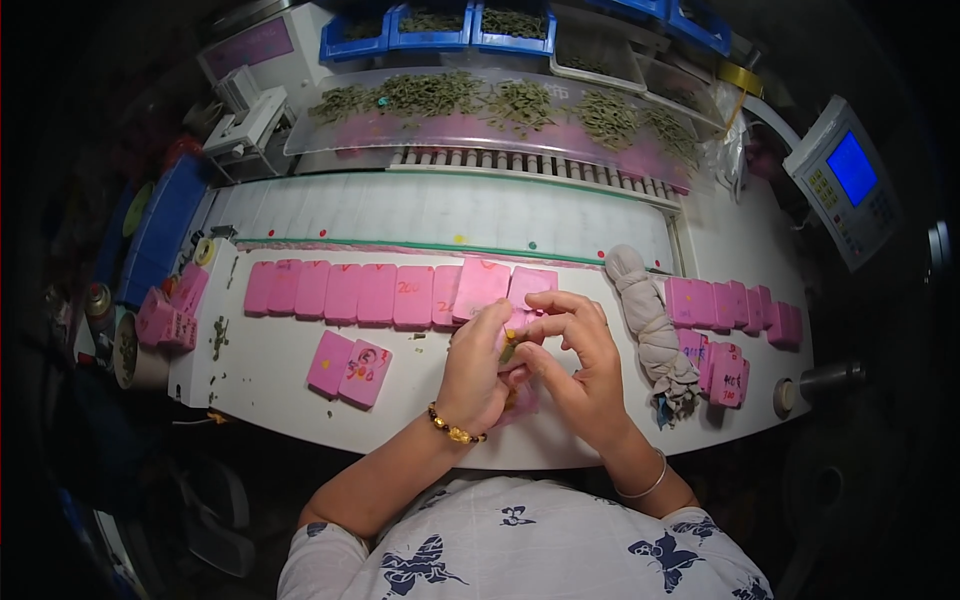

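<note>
Both hands meet above the white worktop, just in front of a row of pink blocks. My left hand (pixel 472 365) is closed round a pink block (pixel 518 319), which it mostly hides; its edges show between the hands. At its fingertips sits a small olive-green piece (pixel 508 350) with a yellowish spot. Thumb and fingers of my right hand (pixel 578 365) are bent in a pinch at this piece, whose exact shape is too small to make out. Right behind the fingers stands a larger-looking pink block (pixel 482 288).
Several pink blocks (pixel 342 293) line the worktop (pixel 270 370); more blocks (pixel 715 305) stand at right. A pair (pixel 350 368) lies left. A rolled cloth (pixel 645 320) lies right of my hands. Behind are a glass-topped strip (pixel 440 218), a clear tray (pixel 400 125) of green pieces and blue bins (pixel 515 25).
</note>
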A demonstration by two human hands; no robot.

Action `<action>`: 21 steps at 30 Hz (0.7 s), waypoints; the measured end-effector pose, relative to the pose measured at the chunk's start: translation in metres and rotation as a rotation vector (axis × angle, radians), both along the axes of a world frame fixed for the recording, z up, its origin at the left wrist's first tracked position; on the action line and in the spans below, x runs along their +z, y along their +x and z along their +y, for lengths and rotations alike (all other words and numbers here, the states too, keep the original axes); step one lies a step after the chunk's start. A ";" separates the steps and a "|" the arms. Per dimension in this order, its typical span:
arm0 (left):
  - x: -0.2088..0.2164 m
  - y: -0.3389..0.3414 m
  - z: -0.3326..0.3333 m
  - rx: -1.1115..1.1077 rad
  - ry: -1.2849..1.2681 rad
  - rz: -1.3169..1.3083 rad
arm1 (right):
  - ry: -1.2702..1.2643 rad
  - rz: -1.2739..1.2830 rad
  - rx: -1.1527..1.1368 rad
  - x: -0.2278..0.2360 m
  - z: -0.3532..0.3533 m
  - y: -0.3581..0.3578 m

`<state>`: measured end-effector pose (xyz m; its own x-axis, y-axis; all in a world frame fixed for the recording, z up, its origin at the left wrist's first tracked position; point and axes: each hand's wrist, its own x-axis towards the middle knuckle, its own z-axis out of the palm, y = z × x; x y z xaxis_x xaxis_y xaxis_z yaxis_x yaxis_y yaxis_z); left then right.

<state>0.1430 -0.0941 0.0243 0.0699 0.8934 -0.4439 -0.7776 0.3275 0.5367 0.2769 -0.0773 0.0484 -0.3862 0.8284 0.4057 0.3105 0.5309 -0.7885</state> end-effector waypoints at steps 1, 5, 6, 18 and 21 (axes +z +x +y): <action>0.001 0.002 0.000 0.006 -0.020 0.004 | -0.019 0.012 0.010 0.000 0.001 0.000; 0.003 0.004 0.000 0.055 -0.038 -0.014 | -0.015 0.001 -0.013 0.000 0.003 -0.002; 0.001 0.004 0.000 0.042 -0.025 0.016 | -0.007 -0.024 -0.020 0.000 0.003 -0.003; -0.005 0.006 0.008 0.103 0.032 0.025 | 0.026 0.003 0.074 0.000 0.005 -0.002; -0.002 -0.002 0.010 0.140 0.036 0.001 | 0.071 0.043 0.130 0.013 0.002 -0.002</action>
<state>0.1406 -0.0842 0.0226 -0.0574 0.9097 -0.4112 -0.8138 0.1960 0.5471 0.2753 -0.0753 0.0612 -0.4698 0.7411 0.4796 0.2025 0.6193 -0.7586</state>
